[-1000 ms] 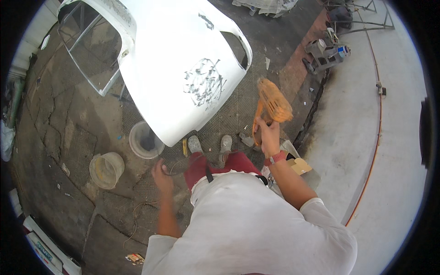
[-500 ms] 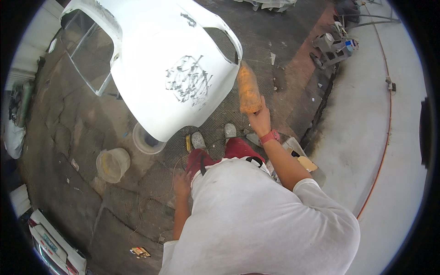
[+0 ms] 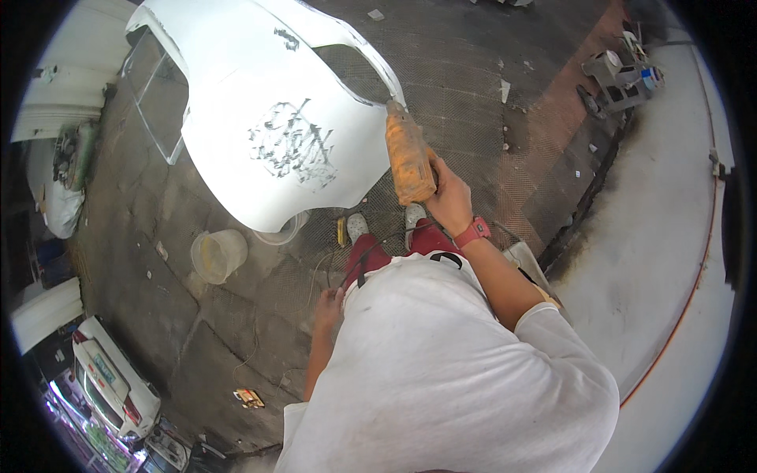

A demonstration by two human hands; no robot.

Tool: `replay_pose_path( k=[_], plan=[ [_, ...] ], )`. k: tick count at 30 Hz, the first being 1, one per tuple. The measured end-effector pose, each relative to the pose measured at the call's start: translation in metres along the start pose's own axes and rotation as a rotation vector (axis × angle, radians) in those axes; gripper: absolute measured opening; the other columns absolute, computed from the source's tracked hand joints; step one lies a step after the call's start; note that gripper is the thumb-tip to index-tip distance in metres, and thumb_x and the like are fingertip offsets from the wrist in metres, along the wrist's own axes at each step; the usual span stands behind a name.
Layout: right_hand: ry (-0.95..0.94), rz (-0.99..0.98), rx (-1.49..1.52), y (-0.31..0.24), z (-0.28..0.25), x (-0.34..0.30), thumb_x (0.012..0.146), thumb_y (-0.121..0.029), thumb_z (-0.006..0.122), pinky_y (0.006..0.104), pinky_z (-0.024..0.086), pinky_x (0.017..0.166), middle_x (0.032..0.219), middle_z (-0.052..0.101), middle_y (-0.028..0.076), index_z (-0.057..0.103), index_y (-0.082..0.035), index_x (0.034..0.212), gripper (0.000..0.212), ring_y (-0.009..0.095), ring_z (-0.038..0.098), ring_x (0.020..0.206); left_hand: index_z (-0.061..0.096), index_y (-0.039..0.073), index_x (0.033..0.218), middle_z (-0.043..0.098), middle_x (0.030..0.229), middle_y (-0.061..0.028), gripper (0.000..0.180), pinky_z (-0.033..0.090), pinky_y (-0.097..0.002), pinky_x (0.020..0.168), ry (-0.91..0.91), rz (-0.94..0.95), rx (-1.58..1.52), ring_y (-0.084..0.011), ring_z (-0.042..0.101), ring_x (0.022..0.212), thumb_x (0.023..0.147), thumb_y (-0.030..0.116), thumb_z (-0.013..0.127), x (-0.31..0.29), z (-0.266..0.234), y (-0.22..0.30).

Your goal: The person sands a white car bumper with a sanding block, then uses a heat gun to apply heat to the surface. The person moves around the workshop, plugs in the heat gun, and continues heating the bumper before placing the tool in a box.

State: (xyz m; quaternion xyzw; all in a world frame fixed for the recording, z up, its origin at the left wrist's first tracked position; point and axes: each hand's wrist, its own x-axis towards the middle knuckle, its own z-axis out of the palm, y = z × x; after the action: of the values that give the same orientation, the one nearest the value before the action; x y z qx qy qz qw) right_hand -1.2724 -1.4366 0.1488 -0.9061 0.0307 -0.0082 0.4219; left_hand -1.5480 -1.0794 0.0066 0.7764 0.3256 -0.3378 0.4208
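Note:
In my right hand (image 3: 453, 199) is an orange, dust-smeared power tool (image 3: 410, 162) with a thick cylindrical body; its exact kind is unclear. Its far, narrower end reaches the edge of a white car body panel (image 3: 213, 102), and I cannot tell whether they touch. Dark scribbled marks (image 3: 292, 146) cover a patch in the panel's middle. My left hand (image 3: 328, 309) hangs low beside my left thigh, its fingers seemingly curled and partly hidden. A dark cord (image 3: 378, 246) passes across my legs and runs close to that hand.
Two plastic buckets, one translucent (image 3: 219, 256) and one partly under the panel (image 3: 284, 229), stand on the floor. A yellow object (image 3: 341, 232) lies by my left shoe. A pale wall (image 3: 654, 236) rises at the right. A white car (image 3: 114, 378) is at the lower left.
My view has shifted, so the panel sits further left. The tool remains in my right hand near the panel's edge, and the dark cord now shows across my legs.

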Motion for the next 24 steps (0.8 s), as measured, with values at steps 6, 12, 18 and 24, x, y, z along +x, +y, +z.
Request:
replay_pose_path(
  k=[6,12,18,24],
  plan=[
    [-0.05,-0.113,-0.003,0.016,-0.01,0.013,0.083,-0.012,0.077,0.047,0.056,0.089,0.122,0.071,0.018,0.059,-0.007,0.131,0.051,0.04,0.068,0.111,0.066,-0.006,0.122,0.071,0.119,-0.0204,0.06,0.05,-0.0393,0.099,0.118,-0.028,-0.174,-0.0263,0.066,0.11,0.103,0.05,0.064,-0.01,0.056,-0.021],
    [-0.11,-0.208,0.071,-0.015,-0.024,0.042,0.084,-0.011,0.074,0.049,0.055,0.084,0.113,0.07,0.019,0.056,-0.002,0.121,0.042,0.04,0.069,0.104,0.069,-0.003,0.111,0.073,0.11,-0.0128,0.051,0.048,-0.0354,0.094,0.117,-0.084,-0.279,-0.0213,0.064,0.102,0.105,0.047,0.063,-0.029,0.099,-0.021],
    [-0.155,-0.35,0.134,-0.053,-0.022,0.082,0.09,-0.013,0.071,0.0498,0.055,0.086,0.116,0.067,0.022,0.051,0.0,0.128,0.045,0.041,0.068,0.104,0.069,-0.001,0.113,0.071,0.111,-0.0087,0.051,0.046,-0.0341,0.096,0.095,-0.095,-0.453,-0.018,0.061,0.105,0.105,0.049,0.062,-0.024,0.126,-0.056],
    [-0.198,-0.366,0.06,-0.034,-0.026,0.074,0.091,-0.012,0.07,0.0516,0.054,0.087,0.119,0.065,0.022,0.049,0.001,0.13,0.046,0.041,0.066,0.109,0.069,0.0,0.113,0.07,0.107,-0.0071,0.046,0.045,-0.0329,0.098,0.156,-0.101,-0.428,-0.0176,0.061,0.106,0.104,0.046,0.065,-0.052,0.112,0.011]
  ],
)
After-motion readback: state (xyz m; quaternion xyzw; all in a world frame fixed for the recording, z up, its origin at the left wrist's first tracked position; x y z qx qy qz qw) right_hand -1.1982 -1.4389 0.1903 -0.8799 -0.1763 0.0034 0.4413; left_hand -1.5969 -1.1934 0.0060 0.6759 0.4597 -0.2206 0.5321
